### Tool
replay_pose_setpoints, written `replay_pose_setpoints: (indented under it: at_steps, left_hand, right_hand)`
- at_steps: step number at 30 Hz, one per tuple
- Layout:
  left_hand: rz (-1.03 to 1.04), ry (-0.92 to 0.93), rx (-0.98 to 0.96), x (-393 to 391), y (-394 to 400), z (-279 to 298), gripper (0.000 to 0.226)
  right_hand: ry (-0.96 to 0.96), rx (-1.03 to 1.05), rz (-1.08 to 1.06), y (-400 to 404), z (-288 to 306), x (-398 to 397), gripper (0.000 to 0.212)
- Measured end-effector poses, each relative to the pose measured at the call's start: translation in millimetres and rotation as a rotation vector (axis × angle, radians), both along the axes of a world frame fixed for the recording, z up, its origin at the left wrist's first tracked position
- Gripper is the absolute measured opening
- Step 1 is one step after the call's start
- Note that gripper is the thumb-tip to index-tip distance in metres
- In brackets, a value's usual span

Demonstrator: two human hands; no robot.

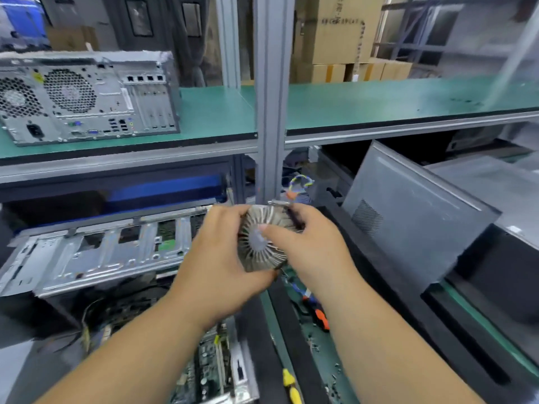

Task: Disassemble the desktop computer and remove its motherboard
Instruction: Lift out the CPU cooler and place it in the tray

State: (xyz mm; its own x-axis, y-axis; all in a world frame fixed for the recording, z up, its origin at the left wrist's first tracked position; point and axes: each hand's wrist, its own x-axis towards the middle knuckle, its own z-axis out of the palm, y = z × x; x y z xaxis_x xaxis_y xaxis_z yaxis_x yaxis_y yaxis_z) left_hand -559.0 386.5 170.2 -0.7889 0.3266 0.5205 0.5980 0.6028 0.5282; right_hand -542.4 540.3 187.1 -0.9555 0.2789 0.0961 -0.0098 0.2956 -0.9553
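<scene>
Both hands hold a round finned metal heatsink [262,252] in the air above the bench. My left hand [215,258] grips its left and lower side, thumb under the fins. My right hand [315,243] grips the right side, its thumb lying across the flat grey centre. Under my hands lies the opened desktop case [96,255], its bare metal frame on its side. Part of the green motherboard [210,371] with slots and cables shows inside it, below my left forearm.
A second closed computer tower [87,97] stands on the green upper shelf [379,103]. A grey side panel [414,217] leans at right over black foam. An orange-handled tool [320,316], a yellow-handled screwdriver [291,386] and loose screws lie on the green mat. A metal post [271,97] rises ahead.
</scene>
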Motion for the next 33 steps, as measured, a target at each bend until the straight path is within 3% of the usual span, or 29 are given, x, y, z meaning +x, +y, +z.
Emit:
replay_pose_setpoints:
  at_steps: [3,8,10,13,15,20,25,33]
  left_hand:
    - [-0.04,-0.054,0.013,-2.8,41.8,-8.0,0.081]
    - [-0.157,-0.237,-0.135,-14.0,83.6,-27.8,0.096]
    - [-0.154,-0.328,-0.352,-19.8,86.3,-43.0,0.089]
    - [-0.15,-0.59,-0.795,-24.9,82.7,-60.9,0.054]
    - [-0.182,-0.748,-0.914,-26.1,81.2,-65.5,0.038]
    - [-0.162,-0.81,-0.93,-33.0,83.7,-65.6,0.037]
    - [-0.12,-0.869,-0.928,-40.3,84.7,-64.5,0.038]
    - [-0.149,-0.966,-0.993,-41.8,85.4,-61.4,0.044]
  right_hand:
    - [-0.036,-0.007,-0.096,40.4,-9.5,1.0,0.056]
    - [-0.096,0.161,-0.218,89.0,-31.8,9.6,0.059]
    - [-0.156,0.286,-0.231,103.6,-44.7,13.6,0.061]
    - [-0.237,0.416,-0.269,125.5,-66.8,16.4,0.044]
    - [-0.272,0.47,-0.301,138.1,-81.4,15.4,0.039]
    - [-0.297,0.556,-0.381,160.9,-111.3,1.3,0.04]
    - [-0.306,0.672,-0.443,172.2,-137.0,-16.4,0.068]
    - [-0.434,0.693,-0.343,164.1,-192.0,-28.2,0.066]
